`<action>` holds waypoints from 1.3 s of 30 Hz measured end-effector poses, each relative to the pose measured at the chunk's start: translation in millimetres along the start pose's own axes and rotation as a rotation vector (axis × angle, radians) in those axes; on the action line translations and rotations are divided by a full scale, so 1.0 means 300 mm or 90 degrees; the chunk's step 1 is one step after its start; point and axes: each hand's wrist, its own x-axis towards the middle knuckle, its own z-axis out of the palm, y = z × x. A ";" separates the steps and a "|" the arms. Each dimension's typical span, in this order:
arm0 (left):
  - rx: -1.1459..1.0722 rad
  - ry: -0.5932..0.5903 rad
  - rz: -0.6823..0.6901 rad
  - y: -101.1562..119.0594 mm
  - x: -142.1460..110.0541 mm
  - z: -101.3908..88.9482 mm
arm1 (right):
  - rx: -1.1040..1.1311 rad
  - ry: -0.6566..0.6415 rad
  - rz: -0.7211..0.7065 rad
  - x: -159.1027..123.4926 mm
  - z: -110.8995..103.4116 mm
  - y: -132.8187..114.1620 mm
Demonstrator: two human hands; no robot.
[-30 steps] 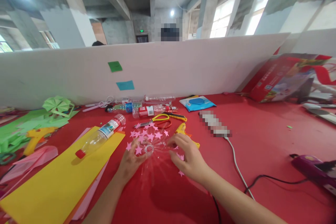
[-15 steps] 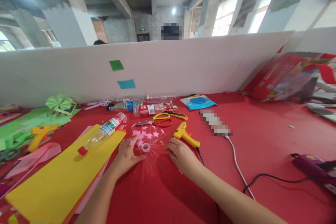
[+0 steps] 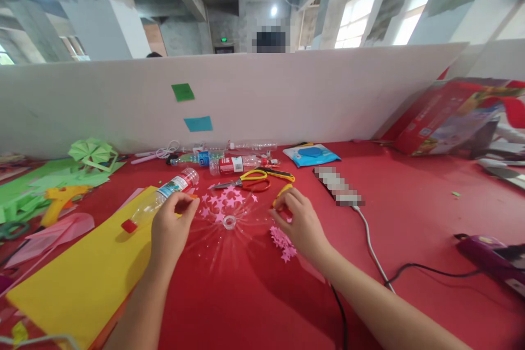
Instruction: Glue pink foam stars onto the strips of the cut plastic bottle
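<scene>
2 hands (image 3: pixel 170 227), 1 splayed plastic piece (image 3: pixel 229 222), 1 scissors (image 3: pixel 234 182), 2 partition notes (image 3: pixel 182 92), 1 blue packet (image 3: pixel 318 159).

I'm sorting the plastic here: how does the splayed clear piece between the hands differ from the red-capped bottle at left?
The splayed clear piece fans out in thin strips; the red-capped bottle keeps a rounded body. The piece's neck is uncapped, unlike the bottle's. The piece sits neck-up, while the bottle lies on its side and carries a label. Both are see-through.
</scene>
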 end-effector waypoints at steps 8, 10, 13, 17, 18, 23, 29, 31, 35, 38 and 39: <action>-0.055 0.055 0.316 0.102 -0.096 0.006 | 0.069 -0.030 0.085 0.061 -0.071 0.030; -0.081 0.030 0.363 0.117 -0.117 0.002 | 0.048 -0.063 0.077 0.071 -0.079 0.033; -0.124 -0.008 0.391 0.135 -0.146 -0.003 | 0.016 -0.098 0.072 0.077 -0.082 0.050; -0.177 -0.076 0.417 0.151 -0.179 0.005 | -0.032 -0.138 0.065 0.055 -0.058 0.079; -0.180 -0.101 0.421 0.154 -0.187 0.010 | -0.044 -0.148 0.061 0.045 -0.049 0.082; -0.131 -0.197 0.446 0.159 -0.217 0.043 | -0.093 -0.227 0.020 -0.003 -0.020 0.079; -0.114 -0.236 0.444 0.159 -0.234 0.077 | -0.136 -0.316 -0.060 -0.037 -0.036 0.092; -0.117 -0.232 0.412 0.160 -0.242 0.082 | -0.153 -0.326 -0.092 -0.043 -0.034 0.095; -0.125 -0.245 0.395 0.167 -0.254 0.085 | -0.179 -0.328 -0.137 -0.045 -0.019 0.090; -0.115 -0.259 0.408 0.174 -0.253 0.087 | -0.186 -0.295 -0.139 -0.044 -0.010 0.088; -0.114 -0.262 0.402 0.176 -0.251 0.088 | -0.187 -0.274 -0.132 -0.043 -0.009 0.088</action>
